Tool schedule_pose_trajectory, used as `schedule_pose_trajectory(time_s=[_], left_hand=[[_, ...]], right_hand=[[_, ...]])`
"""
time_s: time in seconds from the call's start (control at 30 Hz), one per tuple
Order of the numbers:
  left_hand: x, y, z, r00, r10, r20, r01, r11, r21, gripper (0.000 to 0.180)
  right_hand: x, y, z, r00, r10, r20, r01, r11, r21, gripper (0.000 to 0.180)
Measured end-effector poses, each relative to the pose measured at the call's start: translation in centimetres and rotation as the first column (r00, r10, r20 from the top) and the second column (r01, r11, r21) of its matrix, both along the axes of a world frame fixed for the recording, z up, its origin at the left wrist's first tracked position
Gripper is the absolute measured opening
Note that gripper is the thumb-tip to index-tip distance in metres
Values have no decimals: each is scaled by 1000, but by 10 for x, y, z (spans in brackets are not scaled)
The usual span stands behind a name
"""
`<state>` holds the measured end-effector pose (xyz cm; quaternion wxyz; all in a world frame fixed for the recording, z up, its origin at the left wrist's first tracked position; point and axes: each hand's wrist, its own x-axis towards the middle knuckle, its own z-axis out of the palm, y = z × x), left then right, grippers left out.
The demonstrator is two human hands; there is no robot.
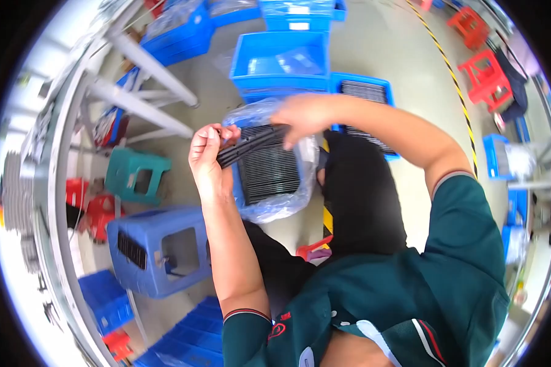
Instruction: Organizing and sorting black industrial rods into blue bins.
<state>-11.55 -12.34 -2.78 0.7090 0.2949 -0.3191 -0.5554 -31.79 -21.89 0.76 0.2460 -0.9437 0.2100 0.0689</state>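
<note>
My left hand (209,150) is closed around one end of a small bundle of long, thin black strips (246,147). The strips slant up to the right, over a blue bin (236,186) lined with clear plastic. Inside that bin lie many similar black strips (269,174) in close rows. At the far end of the bundle is my right hand (306,117), smeared by motion. Its thumb and fingers lie on either side of the strip ends, but the blur hides whether they grip them.
Beyond the bin stands an open blue crate (280,81) with clear bags in it. A blue tray (390,92) of black strips sits to the right. Left are a green stool (138,174), a blue stool (159,251) and white table legs (141,110). My knees flank the bin.
</note>
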Motion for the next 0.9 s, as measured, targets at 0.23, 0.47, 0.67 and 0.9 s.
schedule_pose_trajectory(time_s=[0.23, 0.47, 0.67, 0.9], left_hand=[[-38, -52, -31, 968, 249, 20, -248, 944, 219, 12], [0, -18, -27, 965, 152, 213, -218, 915, 338, 15], [30, -5, -49, 974, 59, 220, -164, 853, 495, 16], [53, -8, -71, 940, 79, 333, -267, 777, 570, 12]], right_hand=[[-26, -49, -40, 995, -79, 68, 75, 995, 65, 43], [-143, -34, -211, 763, -647, 3, 638, 753, 164, 33], [-204, -76, -297, 671, -735, 95, 741, 671, -36, 24], [-267, -157, -351, 661, -729, 180, 716, 539, -444, 9]])
